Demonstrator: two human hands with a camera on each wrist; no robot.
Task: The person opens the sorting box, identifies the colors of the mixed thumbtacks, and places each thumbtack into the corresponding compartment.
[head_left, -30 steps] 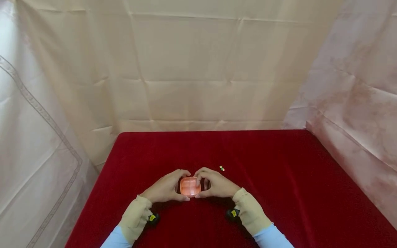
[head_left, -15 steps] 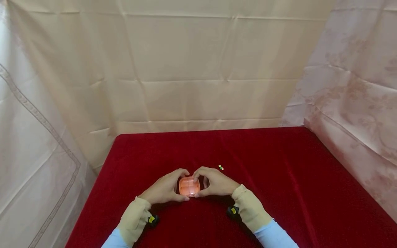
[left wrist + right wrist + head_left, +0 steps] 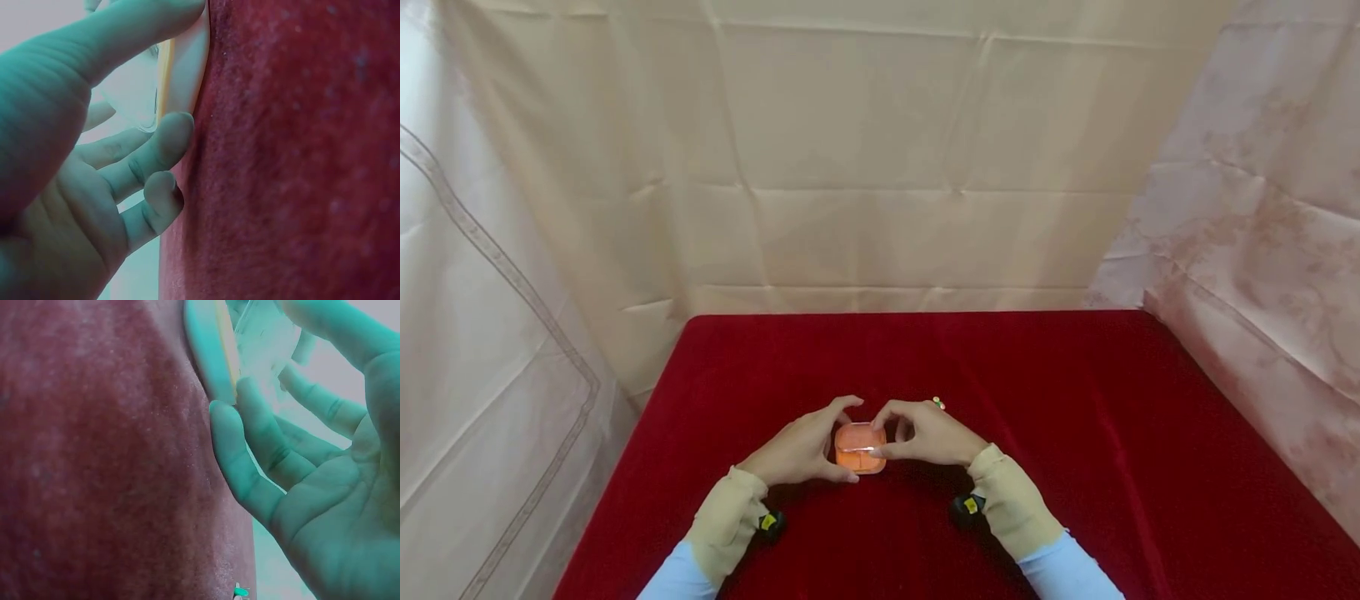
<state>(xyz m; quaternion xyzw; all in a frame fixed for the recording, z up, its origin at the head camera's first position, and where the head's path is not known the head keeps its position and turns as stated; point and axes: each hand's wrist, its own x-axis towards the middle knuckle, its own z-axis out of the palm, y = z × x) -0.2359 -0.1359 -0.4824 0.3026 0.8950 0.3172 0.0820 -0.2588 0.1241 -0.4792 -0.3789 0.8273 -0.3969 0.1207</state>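
Observation:
A small, translucent orange pill box (image 3: 861, 463) with divided compartments sits on the red cloth between my hands. Its clear lid (image 3: 857, 436) is partly raised, tilted towards the far side. My left hand (image 3: 801, 448) holds the box from the left, thumb at the near corner and fingers curved round the far side. From the right, my right hand (image 3: 931, 435) pinches the lid's edge between thumb and forefinger. In the left wrist view, the thumb presses the pale base (image 3: 186, 69). The right wrist view shows fingertips beside the base (image 3: 209, 347), under the lifted lid (image 3: 261, 337).
Several tiny green and pale pieces, like pills (image 3: 938, 403), lie just beyond my right hand. Red cloth (image 3: 1037, 375) covers the table. Beige fabric (image 3: 865, 167) hangs behind it, with pale curtains at both sides.
The lid, earlier lying flat over the box, is now raised at its near edge. My right thumb has risen with it, and my left forefinger has straightened away from the far edge.

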